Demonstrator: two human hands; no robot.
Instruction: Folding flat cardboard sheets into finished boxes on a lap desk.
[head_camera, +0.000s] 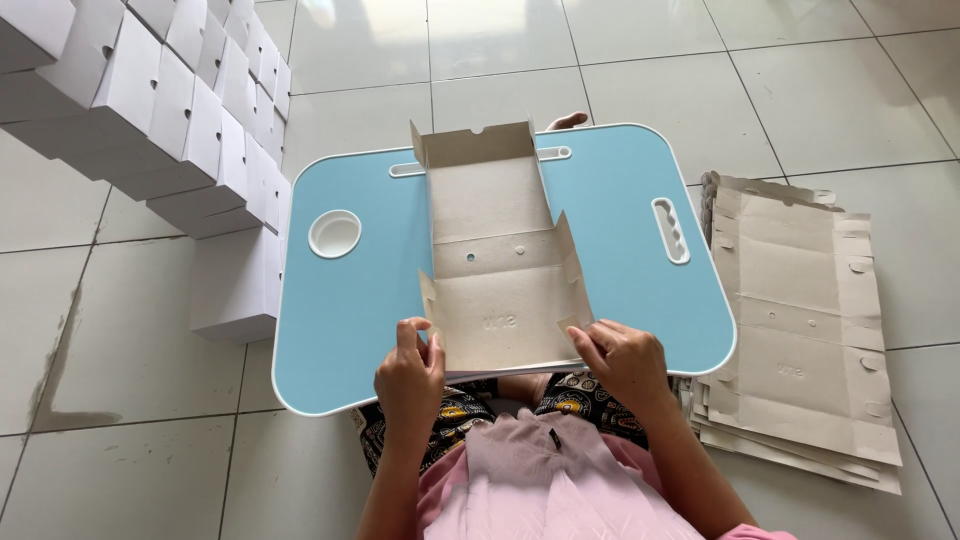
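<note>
A grey-brown cardboard box blank lies half folded on a light blue lap table, its side flaps raised. My left hand pinches the blank's near left corner flap. My right hand grips the near right corner flap. Both hands sit at the table's front edge, above my lap.
A pile of flat cardboard blanks lies on the tiled floor to the right. Stacked white finished boxes stand at the left and far left. The table has a round white cup recess and a slotted handle.
</note>
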